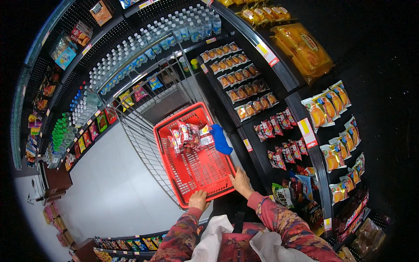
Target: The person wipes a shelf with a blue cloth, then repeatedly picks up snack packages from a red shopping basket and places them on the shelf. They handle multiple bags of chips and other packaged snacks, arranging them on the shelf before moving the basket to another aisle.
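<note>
A red plastic shopping basket [209,165] rests on top of a wire shopping cart [144,140] in front of me. My left hand [198,200] holds the near rim of the basket. My right hand [241,180] grips the basket's near right corner. Several small red and white snack packets [186,136] lie at the basket's far end. A blue cloth [221,139] hangs over its right rim. Whether my fingers also touch the cart cannot be seen.
On the right, a black shelf unit [235,144] holds packaged cakes [257,106] and red packets [288,152]. Bottled water [193,31] lines the far shelf, with snack bags [86,139] below. A brown cabinet [55,178] stands at the left. Another snack shelf [127,252] is at the bottom.
</note>
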The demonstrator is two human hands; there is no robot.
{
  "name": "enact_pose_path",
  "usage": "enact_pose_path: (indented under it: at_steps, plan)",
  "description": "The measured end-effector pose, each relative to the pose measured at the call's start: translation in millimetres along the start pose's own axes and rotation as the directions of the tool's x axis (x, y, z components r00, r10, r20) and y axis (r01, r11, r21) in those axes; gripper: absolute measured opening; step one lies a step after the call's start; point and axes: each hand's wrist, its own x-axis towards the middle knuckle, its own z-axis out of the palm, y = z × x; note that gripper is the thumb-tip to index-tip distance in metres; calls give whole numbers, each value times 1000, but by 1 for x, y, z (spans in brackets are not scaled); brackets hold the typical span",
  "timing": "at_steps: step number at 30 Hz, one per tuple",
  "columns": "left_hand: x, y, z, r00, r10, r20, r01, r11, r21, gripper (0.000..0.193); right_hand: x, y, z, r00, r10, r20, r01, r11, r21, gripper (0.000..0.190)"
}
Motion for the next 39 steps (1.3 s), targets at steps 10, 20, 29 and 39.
enact_pose_path:
  at_steps: [10,20,29,39]
  plan:
    - [28,-9,-9,999,-40,-34,41,999,32,40,29,-15,-6,984,-126,-129,132,990,43,50]
    - [61,-32,-24,993,-69,-94,73,996,41,38,72,-43,-10,990,-99,-96,99,995,-11,50]
    - [81,-45,-34,992,-75,-100,79,996,42,41,92,-62,-21,988,-123,-90,121,992,-19,49]
    - [94,-53,-49,993,-69,-95,67,998,-16,48,100,-79,-27,996,-66,-68,67,998,20,47]
